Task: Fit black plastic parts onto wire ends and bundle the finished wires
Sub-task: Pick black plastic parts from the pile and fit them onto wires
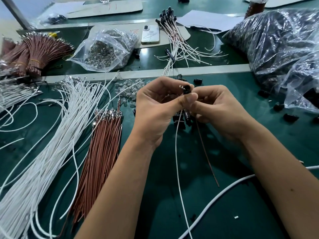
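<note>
My left hand (158, 107) and my right hand (217, 109) meet above the green table, both pinching a small black plastic part (186, 88). A white wire (177, 152) and a brown wire (207, 154) hang down from the part toward me. Several loose black parts (181, 119) lie on the table just under my hands. A fan of loose white wires (57, 128) and a stack of brown wires (101, 144) lie to the left. A finished bundle of wires with black parts (170, 18) lies at the back.
A clear bag of small glass bulbs (107, 52) and a phone (150, 34) sit at the back. A big plastic bag of black parts (283, 49) fills the right. Tied brown wire bundles (39, 54) lie far left. A thick white cable (222, 194) crosses the front right.
</note>
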`<state>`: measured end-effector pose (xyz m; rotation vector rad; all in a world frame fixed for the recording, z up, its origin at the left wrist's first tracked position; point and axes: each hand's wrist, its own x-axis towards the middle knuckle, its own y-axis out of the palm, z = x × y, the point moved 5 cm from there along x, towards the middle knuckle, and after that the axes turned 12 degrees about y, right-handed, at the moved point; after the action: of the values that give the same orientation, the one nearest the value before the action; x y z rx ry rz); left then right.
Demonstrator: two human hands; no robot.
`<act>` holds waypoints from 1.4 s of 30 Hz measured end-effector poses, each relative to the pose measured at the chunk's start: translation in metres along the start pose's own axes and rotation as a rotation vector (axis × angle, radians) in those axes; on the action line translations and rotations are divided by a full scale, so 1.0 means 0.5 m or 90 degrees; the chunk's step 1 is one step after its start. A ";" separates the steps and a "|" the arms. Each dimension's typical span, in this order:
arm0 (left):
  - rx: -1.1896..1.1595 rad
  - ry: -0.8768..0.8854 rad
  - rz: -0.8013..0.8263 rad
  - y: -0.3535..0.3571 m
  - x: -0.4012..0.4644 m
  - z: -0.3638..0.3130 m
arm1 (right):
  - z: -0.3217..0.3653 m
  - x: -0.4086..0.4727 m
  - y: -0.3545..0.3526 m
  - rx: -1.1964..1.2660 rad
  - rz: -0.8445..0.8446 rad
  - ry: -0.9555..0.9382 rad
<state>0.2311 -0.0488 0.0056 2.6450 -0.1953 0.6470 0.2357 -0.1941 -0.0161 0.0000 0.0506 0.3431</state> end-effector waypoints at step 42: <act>-0.024 -0.020 0.012 0.018 -0.009 -0.007 | 0.024 -0.005 0.003 -0.043 -0.054 -0.048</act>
<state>0.2236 -0.0553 0.0095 2.6204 -0.2385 0.6028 0.2336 -0.1932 -0.0042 -0.0552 -0.0352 0.2600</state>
